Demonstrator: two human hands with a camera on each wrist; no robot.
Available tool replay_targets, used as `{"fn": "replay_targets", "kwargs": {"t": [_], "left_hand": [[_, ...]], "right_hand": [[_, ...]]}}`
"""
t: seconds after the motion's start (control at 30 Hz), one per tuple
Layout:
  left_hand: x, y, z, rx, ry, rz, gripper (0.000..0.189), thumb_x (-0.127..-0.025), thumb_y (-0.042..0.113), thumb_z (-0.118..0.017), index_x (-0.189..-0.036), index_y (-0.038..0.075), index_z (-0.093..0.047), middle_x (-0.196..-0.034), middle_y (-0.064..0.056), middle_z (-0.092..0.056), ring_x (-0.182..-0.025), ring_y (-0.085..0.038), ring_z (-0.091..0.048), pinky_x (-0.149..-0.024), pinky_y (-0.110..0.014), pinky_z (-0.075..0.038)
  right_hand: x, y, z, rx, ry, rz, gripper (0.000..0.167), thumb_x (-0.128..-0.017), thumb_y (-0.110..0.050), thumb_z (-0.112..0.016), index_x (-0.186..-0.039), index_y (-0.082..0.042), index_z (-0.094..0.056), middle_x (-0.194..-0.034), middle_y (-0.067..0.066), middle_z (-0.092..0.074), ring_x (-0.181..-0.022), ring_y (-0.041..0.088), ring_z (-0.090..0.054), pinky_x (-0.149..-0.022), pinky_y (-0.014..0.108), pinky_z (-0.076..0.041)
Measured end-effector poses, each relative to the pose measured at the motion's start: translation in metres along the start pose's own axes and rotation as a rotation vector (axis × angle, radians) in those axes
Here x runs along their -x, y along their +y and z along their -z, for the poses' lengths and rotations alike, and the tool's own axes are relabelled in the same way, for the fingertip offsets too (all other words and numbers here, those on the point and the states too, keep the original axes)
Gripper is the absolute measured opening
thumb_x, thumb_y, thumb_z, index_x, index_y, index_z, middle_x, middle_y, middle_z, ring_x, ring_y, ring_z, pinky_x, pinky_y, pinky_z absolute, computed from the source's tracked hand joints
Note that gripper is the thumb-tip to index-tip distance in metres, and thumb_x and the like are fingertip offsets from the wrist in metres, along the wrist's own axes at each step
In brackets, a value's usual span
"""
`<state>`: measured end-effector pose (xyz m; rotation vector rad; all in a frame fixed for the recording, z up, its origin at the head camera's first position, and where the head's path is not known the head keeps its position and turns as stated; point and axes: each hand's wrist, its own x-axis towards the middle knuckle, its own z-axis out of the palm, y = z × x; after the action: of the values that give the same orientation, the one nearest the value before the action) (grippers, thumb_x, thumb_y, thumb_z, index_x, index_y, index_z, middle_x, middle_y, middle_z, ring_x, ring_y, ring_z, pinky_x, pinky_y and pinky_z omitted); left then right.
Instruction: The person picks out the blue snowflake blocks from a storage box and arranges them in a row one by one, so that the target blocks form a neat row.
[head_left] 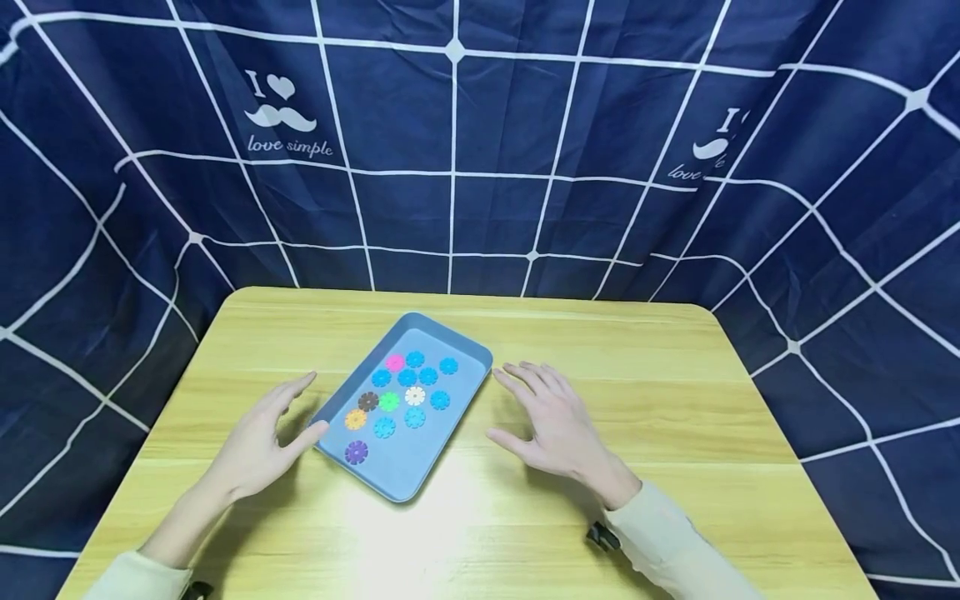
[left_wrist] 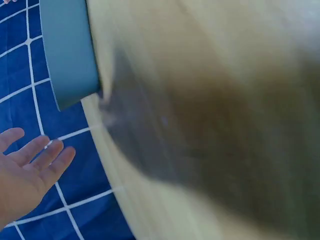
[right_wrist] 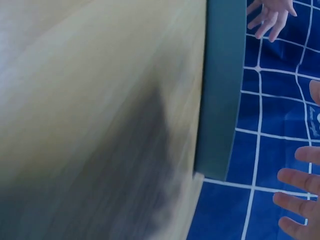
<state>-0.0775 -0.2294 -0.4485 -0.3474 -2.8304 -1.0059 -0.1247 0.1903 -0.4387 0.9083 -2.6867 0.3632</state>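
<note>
A blue-grey tray (head_left: 401,471) lies at a slant on the table, holding several small notched plastic discs. Most are blue, like one disc (head_left: 440,400) near the right side; single ones are pink (head_left: 395,362), green (head_left: 388,402), brown (head_left: 367,402), cream (head_left: 415,396), orange (head_left: 356,419) and purple (head_left: 356,452). My left hand (head_left: 258,442) hovers by the tray's left side, fingers spread and thumb tip in front of the rim. Off the right side is my right hand (head_left: 555,425), fingers extended, holding nothing. Both wrist views show the tray's outer wall (left_wrist: 70,55) apart from the fingers.
The wooden table (head_left: 637,375) has rounded far corners. Dark blue cloth (head_left: 495,108) with white grid lines hangs behind it and at both sides. A small black object (head_left: 602,536) sits at the right sleeve's cuff. Bright glare falls on the table's near middle.
</note>
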Motion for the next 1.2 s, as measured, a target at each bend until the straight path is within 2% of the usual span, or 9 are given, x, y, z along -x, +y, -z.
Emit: {"fn": "replay_targets", "kwargs": {"t": [0.13, 0.23, 0.3, 0.4, 0.7, 0.87, 1.03, 1.2], "left_hand": [[0.004, -0.009, -0.003, 0.075, 0.033, 0.024, 0.060, -0.102, 0.028, -0.070, -0.153, 0.003, -0.051, -0.148, -0.020, -0.062, -0.123, -0.035, -0.064, -0.096, -0.050, -0.063], [0.006, -0.013, -0.004, 0.129, 0.044, 0.058, 0.054, -0.104, 0.025, -0.067, -0.151, 0.001, -0.054, -0.141, -0.019, -0.067, -0.114, -0.009, -0.066, -0.091, -0.030, -0.065], [0.007, -0.014, -0.004, 0.170, 0.037, 0.093, 0.051, -0.106, 0.025, -0.065, -0.150, 0.000, -0.054, -0.137, -0.020, -0.069, -0.108, 0.008, -0.061, -0.088, -0.019, -0.063], [0.007, -0.015, -0.003, 0.243, 0.001, 0.148, 0.052, -0.107, 0.026, -0.062, -0.149, -0.003, -0.053, -0.134, -0.024, -0.070, -0.102, 0.021, -0.054, -0.083, -0.015, -0.062], [0.011, -0.020, -0.009, 0.376, -0.103, 0.264, 0.058, -0.108, 0.028, -0.062, -0.152, -0.005, -0.047, -0.134, -0.030, -0.067, -0.094, 0.007, -0.067, -0.074, -0.024, -0.067], [0.013, -0.024, -0.014, 0.443, -0.122, 0.289, 0.055, -0.109, 0.027, -0.061, -0.151, -0.007, -0.048, -0.127, -0.032, -0.068, -0.085, -0.005, -0.072, -0.070, -0.027, -0.068], [0.012, -0.027, -0.018, 0.497, -0.130, 0.313, 0.049, -0.109, 0.024, -0.061, -0.145, -0.008, -0.054, -0.114, -0.025, -0.072, -0.082, -0.009, -0.073, -0.069, -0.028, -0.068], [0.011, -0.029, -0.020, 0.550, -0.136, 0.345, 0.044, -0.108, 0.021, -0.061, -0.140, -0.009, -0.058, -0.104, -0.016, -0.074, -0.081, -0.011, -0.073, -0.069, -0.029, -0.069]], "right_hand": [[-0.010, -0.003, -0.011, -0.044, -0.010, 0.021, 0.073, -0.091, -0.059, -0.069, -0.149, -0.015, -0.059, -0.147, 0.006, -0.064, -0.137, 0.030, -0.058, -0.123, 0.055, -0.046], [-0.017, -0.005, -0.017, -0.061, -0.015, 0.030, 0.068, -0.092, -0.057, -0.068, -0.146, -0.015, -0.062, -0.143, 0.006, -0.067, -0.134, 0.029, -0.060, -0.124, 0.056, -0.046], [-0.021, -0.007, -0.020, -0.059, -0.024, 0.025, 0.066, -0.093, -0.058, -0.068, -0.144, -0.015, -0.064, -0.140, 0.005, -0.068, -0.132, 0.029, -0.062, -0.125, 0.057, -0.045], [-0.029, -0.010, -0.024, -0.069, -0.044, 0.012, 0.061, -0.094, -0.055, -0.068, -0.140, -0.015, -0.067, -0.136, 0.006, -0.070, -0.130, 0.030, -0.063, -0.126, 0.058, -0.043], [-0.045, -0.017, -0.039, -0.100, -0.139, 0.002, 0.044, -0.099, -0.046, -0.066, -0.133, -0.017, -0.071, -0.131, 0.004, -0.072, -0.126, 0.028, -0.065, -0.120, 0.052, -0.048], [-0.053, -0.021, -0.046, -0.099, -0.170, 0.006, 0.043, -0.101, -0.046, -0.064, -0.133, -0.018, -0.072, -0.134, 0.006, -0.072, -0.127, 0.028, -0.063, -0.118, 0.051, -0.049], [-0.062, -0.025, -0.050, -0.082, -0.231, -0.008, 0.043, -0.102, -0.046, -0.064, -0.134, -0.019, -0.072, -0.136, 0.006, -0.071, -0.132, 0.029, -0.062, -0.120, 0.050, -0.049], [-0.072, -0.030, -0.049, -0.099, -0.300, -0.049, 0.041, -0.099, -0.042, -0.069, -0.132, -0.018, -0.073, -0.140, 0.012, -0.069, -0.138, 0.035, -0.059, -0.124, 0.060, -0.044]]}}
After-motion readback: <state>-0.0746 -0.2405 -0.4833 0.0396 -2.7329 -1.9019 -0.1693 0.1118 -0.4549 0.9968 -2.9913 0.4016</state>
